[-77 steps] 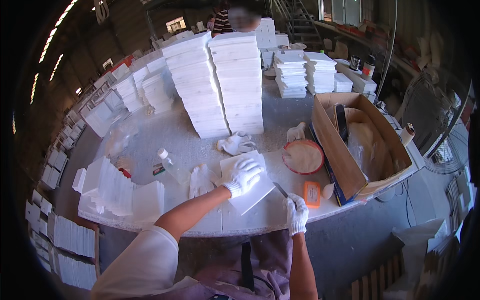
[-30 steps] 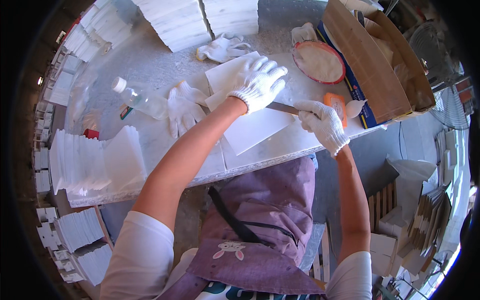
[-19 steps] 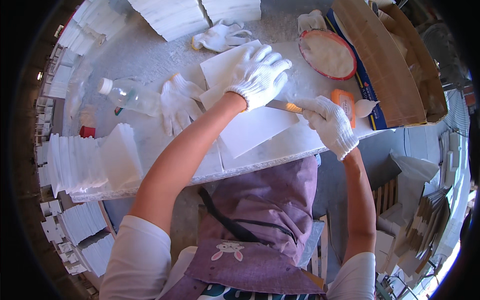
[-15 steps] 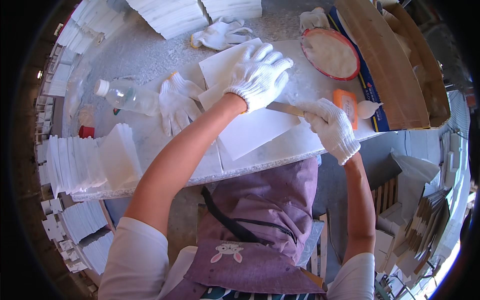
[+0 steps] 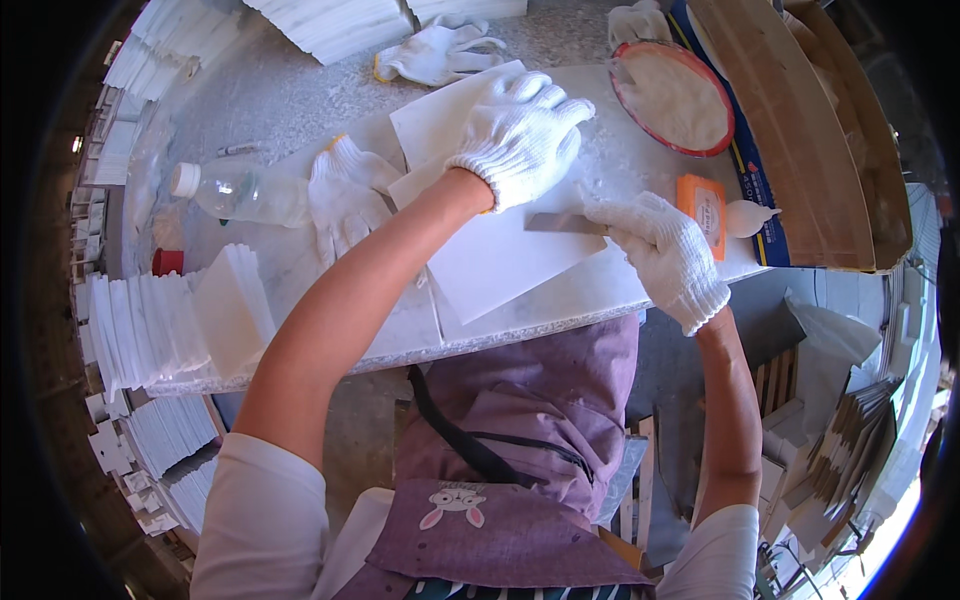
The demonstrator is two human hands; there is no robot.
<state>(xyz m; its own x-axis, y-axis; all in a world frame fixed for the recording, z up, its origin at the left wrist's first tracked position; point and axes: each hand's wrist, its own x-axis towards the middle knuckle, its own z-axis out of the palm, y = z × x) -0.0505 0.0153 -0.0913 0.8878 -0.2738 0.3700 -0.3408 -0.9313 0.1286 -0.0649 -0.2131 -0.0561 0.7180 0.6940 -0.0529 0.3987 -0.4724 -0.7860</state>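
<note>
In the head view, the left hand is lying palm down over the upper part of the white panel, fingers close together; whether it is pinching anything underneath, I cannot tell; the right hand is gripping a flat metal blade, whose far end is reaching over the panel's right side; the panel is sitting at the table's middle, its near corner stopping just inside the front edge; bare tabletop is running between the left hand and the red-rimmed bowl; an orange box is standing just beside the right hand, tightening that side; leftward, a loose glove is lying near the panel.
</note>
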